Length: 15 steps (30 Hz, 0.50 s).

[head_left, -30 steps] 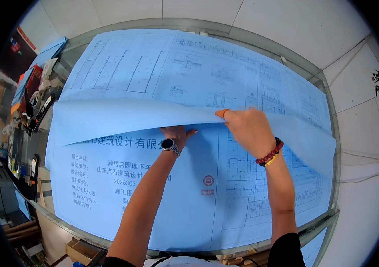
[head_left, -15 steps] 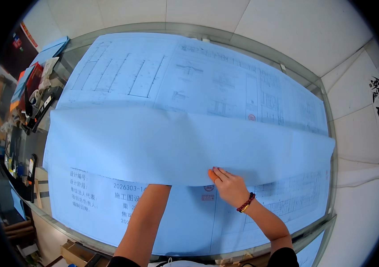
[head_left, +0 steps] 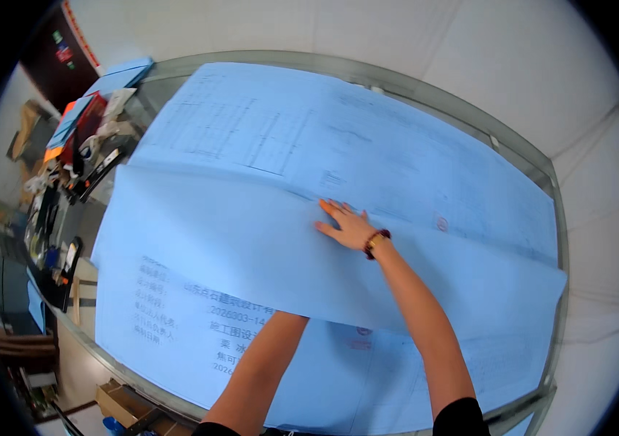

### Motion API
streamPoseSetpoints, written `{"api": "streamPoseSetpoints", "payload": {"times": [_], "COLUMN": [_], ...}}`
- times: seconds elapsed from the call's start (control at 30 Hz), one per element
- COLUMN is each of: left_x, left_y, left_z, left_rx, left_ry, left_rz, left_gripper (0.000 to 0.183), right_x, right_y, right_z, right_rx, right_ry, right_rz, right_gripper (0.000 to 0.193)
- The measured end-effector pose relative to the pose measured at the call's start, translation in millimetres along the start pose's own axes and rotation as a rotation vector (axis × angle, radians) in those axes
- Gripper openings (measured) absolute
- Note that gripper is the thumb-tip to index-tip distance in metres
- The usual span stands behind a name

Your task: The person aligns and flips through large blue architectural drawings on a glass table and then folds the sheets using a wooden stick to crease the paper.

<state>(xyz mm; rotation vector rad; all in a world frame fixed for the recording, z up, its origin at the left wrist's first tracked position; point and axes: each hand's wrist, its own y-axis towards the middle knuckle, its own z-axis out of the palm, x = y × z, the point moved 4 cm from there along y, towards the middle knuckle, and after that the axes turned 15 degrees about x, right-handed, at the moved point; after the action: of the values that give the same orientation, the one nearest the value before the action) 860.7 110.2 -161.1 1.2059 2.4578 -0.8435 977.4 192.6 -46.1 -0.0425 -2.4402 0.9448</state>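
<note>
A large blue drawing sheet (head_left: 208,225) is folded over toward me across the table, its plain back facing up. My right hand (head_left: 347,227) lies flat near the fold with its fingers spread, an orange cover on one finger and a beaded bracelet at the wrist. My left forearm reaches beneath the loose near edge of this sheet, which hides the left hand and its fingers. Printed blue drawings (head_left: 389,142) with fine lines and a red stamp extend beyond the fold. Below the flap shows another printed blue sheet (head_left: 171,349).
Under the sheets is a glass-topped table (head_left: 287,59) with a pale frame, next to a white wall (head_left: 367,29). Black staplers (head_left: 99,174), blue folders (head_left: 73,120) and assorted items crowd the left side. A cardboard box (head_left: 117,400) sits below the near left edge.
My right hand has moved from the flap's near edge up to the fold, its fingers now spread flat. The left hand stays under the sheet. The view has shifted slightly.
</note>
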Motion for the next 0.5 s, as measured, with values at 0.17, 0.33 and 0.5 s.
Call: {"api": "streamPoseSetpoints", "payload": {"times": [0.17, 0.33, 0.5], "left_x": [-5.8, -50.3, -110.7], "left_y": [-8.5, -54.4, -142.1], "left_z": [11.0, 16.6, -26.7], "left_rx": [0.035, 0.209, -0.041], "left_ry": [-0.047, -0.292, -0.141], "left_rz": [0.031, 0.141, 0.451], "left_gripper": [0.047, 0.047, 0.040], "right_x": [-6.6, -3.1, -5.2], "right_y": [-2.5, -0.1, 0.4], "right_z": [9.7, 10.6, 20.8], "right_rx": [-0.055, -0.075, -0.120], "right_ry": [0.064, 0.078, 0.085], "right_rz": [-0.129, -0.154, -0.170], "right_gripper": [0.067, 0.064, 0.063]}}
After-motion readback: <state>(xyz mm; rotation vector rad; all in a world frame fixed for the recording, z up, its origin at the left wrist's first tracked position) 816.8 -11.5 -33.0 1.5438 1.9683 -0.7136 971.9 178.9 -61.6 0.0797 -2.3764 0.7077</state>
